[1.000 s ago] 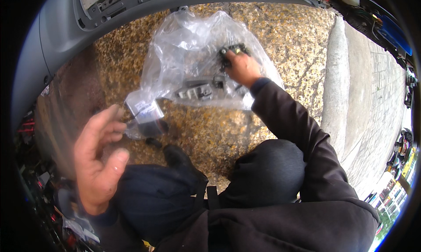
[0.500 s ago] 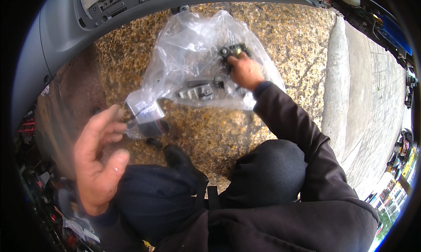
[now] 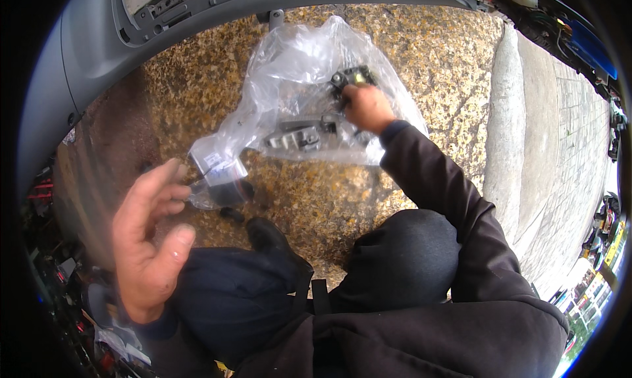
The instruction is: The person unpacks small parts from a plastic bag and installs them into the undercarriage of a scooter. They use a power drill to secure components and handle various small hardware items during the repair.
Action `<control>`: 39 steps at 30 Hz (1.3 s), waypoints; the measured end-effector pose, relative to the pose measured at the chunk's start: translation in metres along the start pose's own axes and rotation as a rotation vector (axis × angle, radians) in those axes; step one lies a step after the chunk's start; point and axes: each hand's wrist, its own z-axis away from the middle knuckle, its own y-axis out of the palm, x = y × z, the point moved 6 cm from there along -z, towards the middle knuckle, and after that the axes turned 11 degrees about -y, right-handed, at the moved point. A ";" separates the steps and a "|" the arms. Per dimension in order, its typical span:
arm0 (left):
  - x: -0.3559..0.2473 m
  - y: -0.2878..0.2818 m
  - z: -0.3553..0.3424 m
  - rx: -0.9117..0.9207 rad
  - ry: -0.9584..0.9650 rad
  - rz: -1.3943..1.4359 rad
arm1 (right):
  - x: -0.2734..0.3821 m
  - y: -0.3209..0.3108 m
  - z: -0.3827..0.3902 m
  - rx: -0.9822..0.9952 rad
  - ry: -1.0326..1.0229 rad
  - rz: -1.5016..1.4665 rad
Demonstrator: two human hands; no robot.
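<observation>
Black part [image 3: 350, 77] in curled right grip [image 3: 370, 108]

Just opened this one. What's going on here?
A crouching person has their right hand at a dark part amid a spread clear plastic bag; whether it's inside is unclear. A grey part lies nearer the person. Their left hand is open, apparently holding nothing, beside a small packet with a white label.

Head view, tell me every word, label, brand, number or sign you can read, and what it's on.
White label by the clear plastic bag: print too blurred to read.
Yellow panel at right rim: too small to read.
No text is readable.
</observation>
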 end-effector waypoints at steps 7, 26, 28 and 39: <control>-0.001 0.000 -0.001 -0.007 -0.012 0.008 | -0.008 -0.027 0.023 -0.165 -0.005 -0.273; -0.003 0.007 -0.006 0.008 0.001 -0.008 | -0.045 -0.057 0.027 -0.077 0.146 0.089; -0.002 0.006 -0.005 0.010 -0.008 -0.003 | -0.052 -0.051 0.007 -0.045 0.182 0.171; 0.000 0.004 -0.005 0.007 -0.021 -0.002 | -0.046 -0.055 0.038 -0.096 0.239 0.003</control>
